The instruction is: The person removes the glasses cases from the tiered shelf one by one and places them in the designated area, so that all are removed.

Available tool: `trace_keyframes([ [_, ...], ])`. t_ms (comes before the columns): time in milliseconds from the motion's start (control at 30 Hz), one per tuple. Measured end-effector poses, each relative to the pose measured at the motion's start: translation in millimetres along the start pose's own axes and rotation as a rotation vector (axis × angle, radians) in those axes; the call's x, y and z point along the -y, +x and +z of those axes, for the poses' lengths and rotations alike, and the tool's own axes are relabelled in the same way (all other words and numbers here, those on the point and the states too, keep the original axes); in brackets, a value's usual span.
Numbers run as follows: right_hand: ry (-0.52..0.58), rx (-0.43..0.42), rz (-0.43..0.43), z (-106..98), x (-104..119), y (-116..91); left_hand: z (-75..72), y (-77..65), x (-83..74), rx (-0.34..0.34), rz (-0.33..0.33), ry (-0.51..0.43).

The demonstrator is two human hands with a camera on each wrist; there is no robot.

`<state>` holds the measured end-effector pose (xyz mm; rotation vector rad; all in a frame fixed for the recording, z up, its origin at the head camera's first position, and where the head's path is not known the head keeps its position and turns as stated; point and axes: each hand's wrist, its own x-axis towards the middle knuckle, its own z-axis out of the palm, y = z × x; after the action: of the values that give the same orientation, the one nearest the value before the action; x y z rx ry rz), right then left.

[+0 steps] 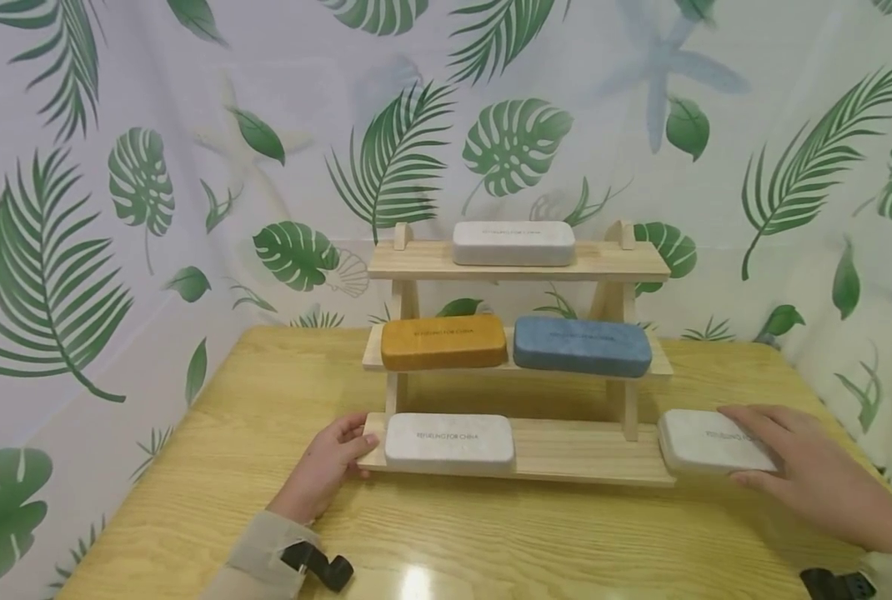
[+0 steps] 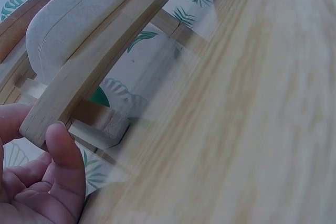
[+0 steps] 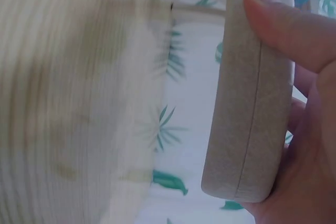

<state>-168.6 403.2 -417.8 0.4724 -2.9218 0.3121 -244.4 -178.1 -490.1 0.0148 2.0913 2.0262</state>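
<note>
My right hand [image 1: 814, 462] holds a white glasses case [image 1: 704, 440] by its right end, thumb on the near side, just off the right end of the wooden rack's bottom shelf [image 1: 581, 450]. In the right wrist view the seam along the side of this glasses case [image 3: 247, 108] shows, and it is lifted above the table. With thumb and fingers, my left hand [image 1: 326, 467] grips the left end of the same shelf; the left wrist view shows the thumb [image 2: 65, 150] under its edge. Beside that hand, another white case [image 1: 449, 442] lies on the shelf's left half.
On the middle shelf lie an orange case [image 1: 443, 343] and a blue case [image 1: 583, 346], side by side. A white case [image 1: 513, 243] lies on the top shelf [image 1: 416, 260]. The rack stands on a wooden table [image 1: 266, 392] before a leaf-patterned cloth [image 1: 281, 167].
</note>
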Motion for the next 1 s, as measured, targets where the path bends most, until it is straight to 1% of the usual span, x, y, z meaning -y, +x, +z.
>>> trace_keyframes([
  [133,-0.026,0.005,0.022,0.0,-16.2,4.9,-0.4,-1.3,0.2,-0.001,-0.004,0.001],
  [267,-0.048,-0.001,0.018,4.5,-30.7,13.3,-1.3,-2.4,1.3,-0.003,-0.006,-0.001],
  [467,-0.020,0.052,0.052,13.2,-47.8,28.5,-2.6,-2.4,2.8,0.007,-0.003,-0.021],
  [600,0.007,0.059,0.042,20.5,-58.7,40.2,-3.1,-1.2,3.2,0.010,-0.006,-0.027],
  [767,0.012,0.025,0.008,29.3,-67.3,52.9,-2.8,-1.1,1.7,0.021,0.006,-0.025],
  [1000,-0.018,0.078,0.015,35.1,-76.6,72.0,-2.3,-2.5,-0.7,0.054,0.019,-0.031],
])
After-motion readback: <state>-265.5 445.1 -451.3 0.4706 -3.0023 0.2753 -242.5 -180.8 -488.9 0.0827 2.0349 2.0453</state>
